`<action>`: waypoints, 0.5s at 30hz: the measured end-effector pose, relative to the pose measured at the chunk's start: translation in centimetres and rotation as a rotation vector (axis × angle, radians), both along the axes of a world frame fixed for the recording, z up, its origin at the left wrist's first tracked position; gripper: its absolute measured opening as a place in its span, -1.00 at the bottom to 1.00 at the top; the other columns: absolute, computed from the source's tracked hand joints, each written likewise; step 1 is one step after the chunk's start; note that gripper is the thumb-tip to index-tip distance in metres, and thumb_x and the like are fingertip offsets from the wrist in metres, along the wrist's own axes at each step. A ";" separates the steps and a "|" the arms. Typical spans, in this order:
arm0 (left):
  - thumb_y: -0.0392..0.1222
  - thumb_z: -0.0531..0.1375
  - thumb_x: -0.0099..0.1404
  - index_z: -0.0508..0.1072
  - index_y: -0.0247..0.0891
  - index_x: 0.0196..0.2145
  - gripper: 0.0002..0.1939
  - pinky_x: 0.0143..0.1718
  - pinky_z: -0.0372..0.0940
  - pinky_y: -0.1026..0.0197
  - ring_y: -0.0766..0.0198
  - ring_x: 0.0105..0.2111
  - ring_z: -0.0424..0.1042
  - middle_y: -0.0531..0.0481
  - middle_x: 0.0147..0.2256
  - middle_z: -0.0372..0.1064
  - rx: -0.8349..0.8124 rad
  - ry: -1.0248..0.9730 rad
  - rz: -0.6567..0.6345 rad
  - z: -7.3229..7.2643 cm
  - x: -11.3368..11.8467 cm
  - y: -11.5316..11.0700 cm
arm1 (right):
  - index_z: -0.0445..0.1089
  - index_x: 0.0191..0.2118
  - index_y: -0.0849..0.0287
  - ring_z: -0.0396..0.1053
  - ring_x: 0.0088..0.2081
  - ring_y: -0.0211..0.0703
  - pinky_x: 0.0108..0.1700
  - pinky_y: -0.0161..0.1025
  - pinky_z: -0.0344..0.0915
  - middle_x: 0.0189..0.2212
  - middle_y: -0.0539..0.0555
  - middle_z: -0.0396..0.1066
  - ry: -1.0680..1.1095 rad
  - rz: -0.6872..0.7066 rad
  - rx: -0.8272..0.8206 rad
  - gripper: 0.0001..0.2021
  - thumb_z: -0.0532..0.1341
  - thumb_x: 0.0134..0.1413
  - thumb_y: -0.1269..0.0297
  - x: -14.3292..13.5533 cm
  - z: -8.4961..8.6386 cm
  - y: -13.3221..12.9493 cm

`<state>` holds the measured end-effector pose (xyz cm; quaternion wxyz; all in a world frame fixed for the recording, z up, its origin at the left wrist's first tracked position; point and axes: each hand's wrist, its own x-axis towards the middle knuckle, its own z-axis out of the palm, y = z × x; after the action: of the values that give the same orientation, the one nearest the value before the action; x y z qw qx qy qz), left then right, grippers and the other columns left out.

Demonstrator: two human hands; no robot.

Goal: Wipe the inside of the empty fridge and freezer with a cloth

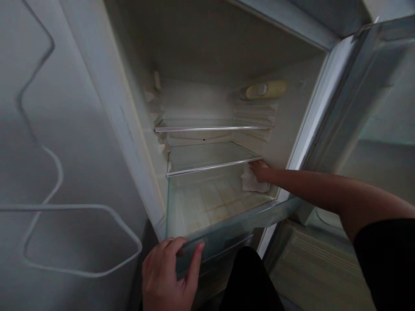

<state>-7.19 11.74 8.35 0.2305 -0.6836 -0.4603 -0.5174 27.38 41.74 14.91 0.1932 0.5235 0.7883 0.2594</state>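
Wide room lies above the clear glass upper shelf with silver trim, though a pale yellow oblong fitting juts in at far right. Only a shallow gap separates it from the similar lower shelf. Beneath, left and middle stay open; the right hand and a crumpled white cloth block the right. A clear greenish panel bars the near side.

The right hand holds a white cloth inside the fridge; the left hand grasps a clear drawer.
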 end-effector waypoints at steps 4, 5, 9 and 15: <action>-0.16 0.35 0.36 0.42 -0.30 -0.10 -0.74 -0.13 0.27 0.10 0.21 -0.32 0.40 -0.02 -0.28 0.38 0.014 -0.007 0.020 0.3 0.2 -0.1 | 0.39 0.27 0.54 -0.07 0.47 0.42 0.46 0.13 -0.07 0.39 0.57 0.07 -0.159 0.036 -0.065 -0.13 0.51 -0.27 0.36 0.8 0.9 -2.7; -0.16 0.35 0.36 0.42 -0.30 -0.10 -0.74 -0.14 0.27 0.10 0.21 -0.32 0.40 -0.02 -0.28 0.37 0.015 -0.006 0.022 0.3 0.2 -0.1 | 0.42 0.24 0.54 -0.04 0.46 0.41 0.45 0.11 -0.03 0.38 0.58 0.10 -0.201 0.043 -0.087 -0.16 0.52 -0.27 0.34 0.9 1.2 -3.6; -0.13 0.35 0.36 0.41 -0.28 -0.10 -0.74 -0.15 0.25 0.10 0.22 -0.34 0.39 0.01 -0.31 0.36 0.007 -0.006 0.014 0.2 0.3 0.0 | 0.60 -0.02 0.49 0.35 0.22 0.32 0.28 0.03 0.19 0.11 0.55 0.44 -0.270 0.092 -0.281 -0.50 0.47 -0.17 0.39 0.9 2.8 -7.4; -0.15 0.33 0.37 0.40 -0.26 -0.10 -0.76 -0.15 0.26 0.10 0.21 -0.34 0.39 0.03 -0.33 0.34 -0.014 -0.030 0.014 0.2 0.5 0.0 | 0.63 -0.20 0.36 0.49 -0.27 -0.02 -0.18 -0.15 0.32 -0.29 0.23 0.58 0.176 -0.188 -0.756 -0.76 0.28 0.17 0.30 2.1 5.6 -11.8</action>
<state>-6.68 11.75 8.58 0.2224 -0.6741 -0.4723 -0.5226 29.44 29.99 20.55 0.3267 0.5057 0.7904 -0.1136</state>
